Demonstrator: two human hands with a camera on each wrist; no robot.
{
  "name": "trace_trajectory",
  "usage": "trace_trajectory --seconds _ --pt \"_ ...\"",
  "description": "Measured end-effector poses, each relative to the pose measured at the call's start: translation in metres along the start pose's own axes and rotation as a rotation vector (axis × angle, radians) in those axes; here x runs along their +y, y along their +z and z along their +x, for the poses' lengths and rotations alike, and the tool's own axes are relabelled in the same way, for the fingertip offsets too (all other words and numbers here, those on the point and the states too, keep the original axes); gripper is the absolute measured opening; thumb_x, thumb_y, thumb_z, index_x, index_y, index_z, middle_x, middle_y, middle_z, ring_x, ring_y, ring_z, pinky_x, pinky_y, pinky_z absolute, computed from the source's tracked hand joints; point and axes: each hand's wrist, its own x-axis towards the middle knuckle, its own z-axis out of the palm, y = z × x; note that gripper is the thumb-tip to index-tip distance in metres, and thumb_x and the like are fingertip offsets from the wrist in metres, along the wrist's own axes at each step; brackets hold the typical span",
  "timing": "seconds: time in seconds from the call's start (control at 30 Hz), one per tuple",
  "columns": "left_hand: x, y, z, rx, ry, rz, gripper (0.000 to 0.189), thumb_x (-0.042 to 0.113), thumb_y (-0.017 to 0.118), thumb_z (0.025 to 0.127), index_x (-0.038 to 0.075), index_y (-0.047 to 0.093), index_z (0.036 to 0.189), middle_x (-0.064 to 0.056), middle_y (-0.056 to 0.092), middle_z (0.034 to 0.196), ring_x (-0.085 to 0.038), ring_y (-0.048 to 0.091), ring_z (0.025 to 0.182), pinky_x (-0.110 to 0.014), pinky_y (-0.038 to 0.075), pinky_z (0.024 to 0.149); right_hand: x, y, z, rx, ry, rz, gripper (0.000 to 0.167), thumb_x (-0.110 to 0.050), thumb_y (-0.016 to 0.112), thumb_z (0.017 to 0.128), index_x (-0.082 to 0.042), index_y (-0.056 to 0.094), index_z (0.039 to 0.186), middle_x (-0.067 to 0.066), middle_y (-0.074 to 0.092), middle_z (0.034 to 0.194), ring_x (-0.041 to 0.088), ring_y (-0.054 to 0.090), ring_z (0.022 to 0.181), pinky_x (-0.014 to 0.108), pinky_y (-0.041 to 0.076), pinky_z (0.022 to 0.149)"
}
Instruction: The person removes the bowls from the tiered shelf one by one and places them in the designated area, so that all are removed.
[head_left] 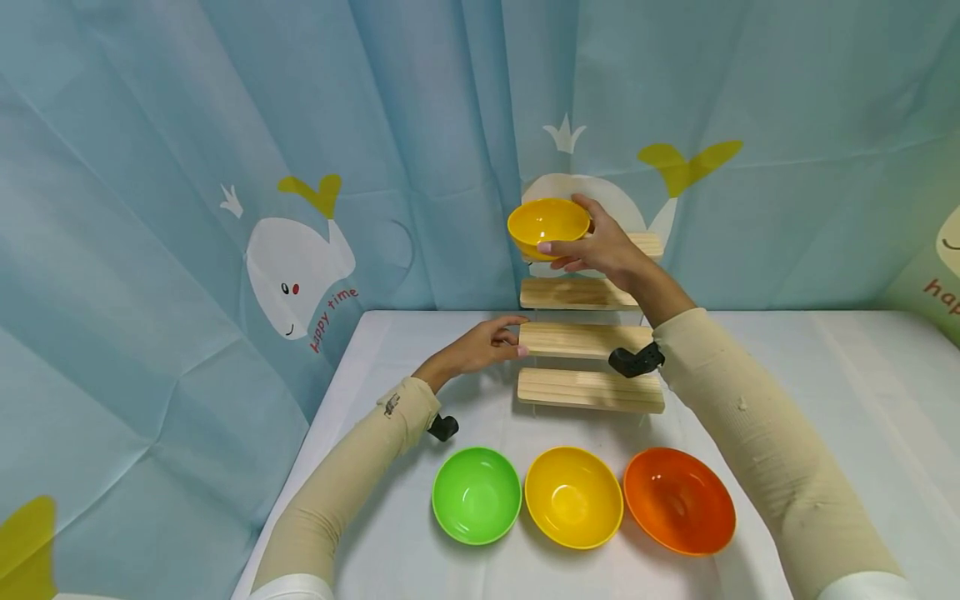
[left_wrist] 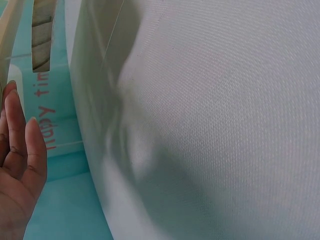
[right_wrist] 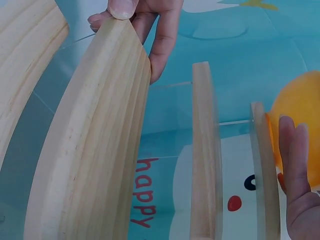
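Note:
My right hand (head_left: 609, 252) grips a small yellow bowl (head_left: 549, 218) by its right side, thumb at the near rim. The bowl is upright at the left part of the top board of a stepped wooden shelf (head_left: 585, 339). In the right wrist view the yellow bowl (right_wrist: 304, 117) overlaps the top board, beside the fingers of my right hand (right_wrist: 302, 205). With thumb and fingers, my left hand (head_left: 482, 346) pinches the left end of the second board from the bottom; the right wrist view shows the thumb on that board's corner (right_wrist: 107, 100).
In front of the shelf, a green bowl (head_left: 477, 496), a larger yellow bowl (head_left: 573, 498) and an orange bowl (head_left: 678, 502) stand in a row on the white tablecloth (head_left: 390, 533). A blue curtain (head_left: 450, 150) with printed whales hangs close behind the shelf.

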Motion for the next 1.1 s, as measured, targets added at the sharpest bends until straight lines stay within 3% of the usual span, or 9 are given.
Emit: trace_trajectory --seconds 0.1,0.3,0.43,0.5,0.7,0.9,1.1 --pt "0.0 0.0 0.0 -0.001 -0.003 0.001 0.061 0.024 0.064 0.1 0.012 0.038 0.154 -0.013 0.067 0.116 -0.024 0.063 0.1 -0.027 0.05 0.084 0.0 0.001 -0.001 -0.002 -0.011 0.009 0.106 -0.028 0.079 0.089 -0.021 0.003 0.162 0.021 0.048 0.139 0.024 0.075 0.083 0.03 0.06 0.079" --pt "-0.002 -0.002 0.0 -0.01 0.009 0.0 0.063 0.023 0.063 0.1 0.008 0.036 0.155 -0.014 0.068 0.115 -0.033 0.062 0.102 -0.027 0.049 0.083 0.0 0.001 -0.003 -0.011 -0.03 0.009 0.103 -0.024 0.078 0.089 -0.02 0.006 0.162 0.023 0.052 0.132 0.023 0.074 0.08 0.033 0.061 0.079" --pt "-0.002 -0.003 0.001 -0.008 0.012 0.004 0.062 0.024 0.064 0.1 0.01 0.037 0.154 -0.013 0.068 0.114 -0.028 0.062 0.099 -0.026 0.05 0.083 -0.001 -0.001 -0.006 -0.015 -0.048 -0.005 0.101 -0.023 0.078 0.089 -0.021 0.009 0.161 0.022 0.054 0.13 0.022 0.074 0.08 0.03 0.061 0.076" --pt "-0.002 -0.003 0.001 -0.007 0.009 0.003 0.062 0.024 0.064 0.1 0.011 0.037 0.154 -0.013 0.068 0.114 -0.027 0.063 0.1 -0.027 0.05 0.083 -0.002 -0.003 -0.009 -0.02 -0.062 -0.019 0.1 -0.023 0.078 0.089 -0.021 0.009 0.161 0.02 0.052 0.132 0.021 0.074 0.081 0.03 0.061 0.076" --pt "-0.001 -0.002 0.002 -0.019 0.008 -0.016 0.062 0.024 0.063 0.1 0.01 0.036 0.154 -0.015 0.067 0.115 -0.042 0.061 0.11 -0.028 0.051 0.085 -0.006 -0.012 -0.021 -0.041 -0.087 -0.073 0.098 -0.023 0.078 0.089 -0.024 0.011 0.161 0.017 0.046 0.137 0.024 0.075 0.084 0.035 0.06 0.075" --pt "-0.001 -0.003 0.002 -0.011 0.005 0.002 0.062 0.026 0.064 0.1 0.012 0.037 0.154 -0.013 0.066 0.113 -0.042 0.061 0.109 -0.028 0.051 0.085 -0.01 -0.022 -0.032 -0.066 -0.107 -0.112 0.098 -0.02 0.077 0.089 -0.024 0.012 0.161 0.017 0.042 0.146 0.022 0.075 0.084 0.042 0.061 0.075" --pt "-0.001 -0.004 0.003 -0.017 0.008 -0.004 0.063 0.026 0.064 0.1 0.012 0.037 0.154 -0.014 0.066 0.114 -0.043 0.06 0.11 -0.028 0.05 0.085 -0.009 -0.031 -0.046 -0.078 -0.116 -0.133 0.096 -0.016 0.077 0.088 -0.025 0.014 0.161 0.015 0.036 0.15 0.024 0.066 0.095 0.042 0.061 0.071"
